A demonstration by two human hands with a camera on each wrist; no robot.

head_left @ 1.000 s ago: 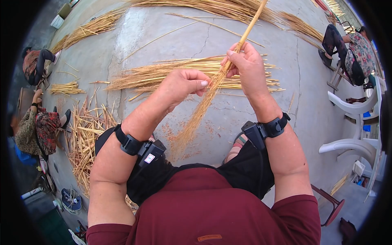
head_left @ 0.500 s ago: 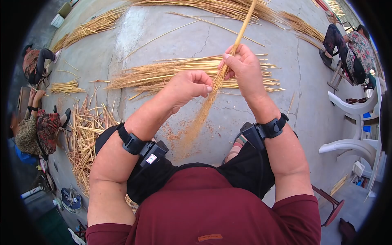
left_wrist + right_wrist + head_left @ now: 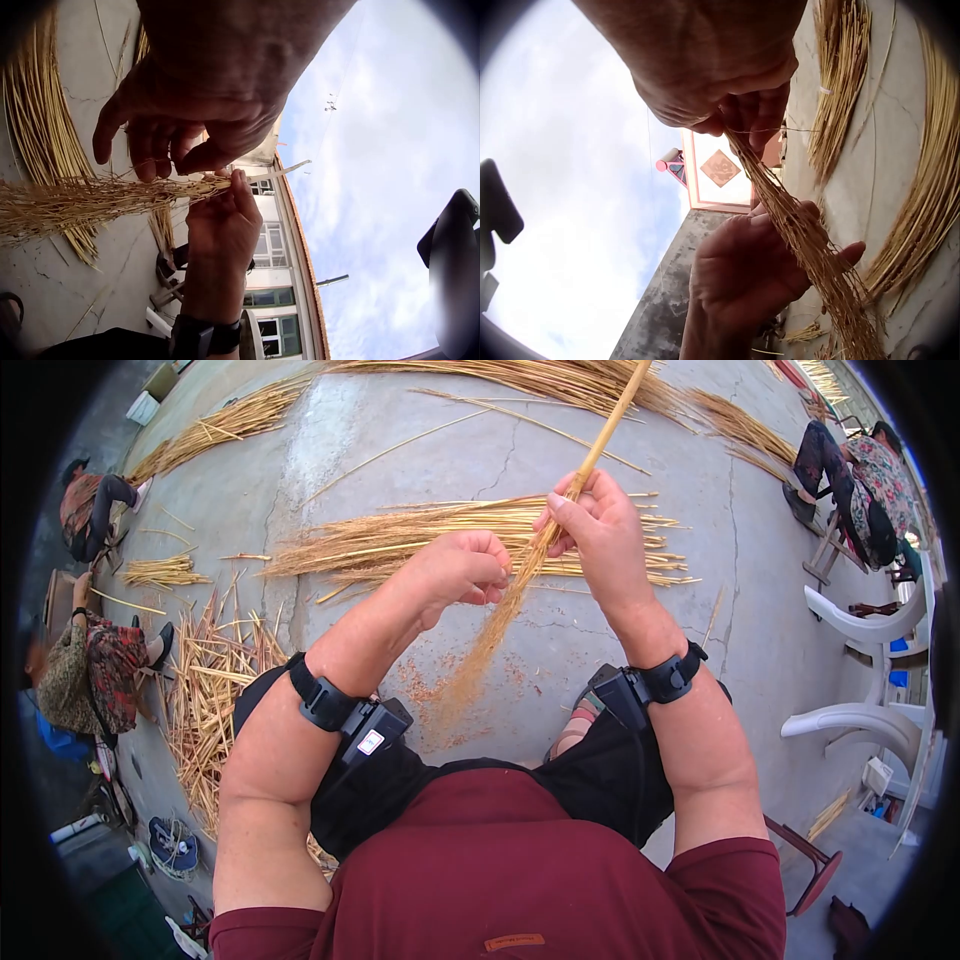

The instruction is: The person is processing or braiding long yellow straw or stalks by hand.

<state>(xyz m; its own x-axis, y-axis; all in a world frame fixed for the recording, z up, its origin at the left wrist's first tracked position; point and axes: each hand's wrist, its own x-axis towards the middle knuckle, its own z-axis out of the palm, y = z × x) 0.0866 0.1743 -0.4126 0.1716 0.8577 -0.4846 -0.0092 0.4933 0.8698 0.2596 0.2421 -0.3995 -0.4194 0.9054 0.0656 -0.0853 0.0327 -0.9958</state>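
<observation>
My right hand (image 3: 597,525) grips a broomcorn stalk (image 3: 612,430) where the stem meets its bristly head. The stem slants up and away; the loose bristles (image 3: 490,640) hang down toward my knees. At the left side of the bristles is my left hand (image 3: 455,575), its fingers bent and its fingertips right at the fibres. In the left wrist view, fine strands of the bristles (image 3: 90,202) reach up to those fingertips; I cannot tell whether they are pinched. The right wrist view shows the bristles (image 3: 810,247) crossing in front of my left hand (image 3: 742,270).
A pile of broomcorn stalks (image 3: 420,545) lies on the concrete floor ahead, with more stalks (image 3: 500,375) farther back. Left of my knee is a heap of cut stems (image 3: 215,700). Several people sit at both sides. White chairs (image 3: 870,720) stand at the right. Crumbs (image 3: 430,690) litter the floor.
The stalk's upper end tilted left, then back right. My left hand stays beside the bristles but has turned, so its thumb no longer shows in the head view. My right hand keeps its grip.
</observation>
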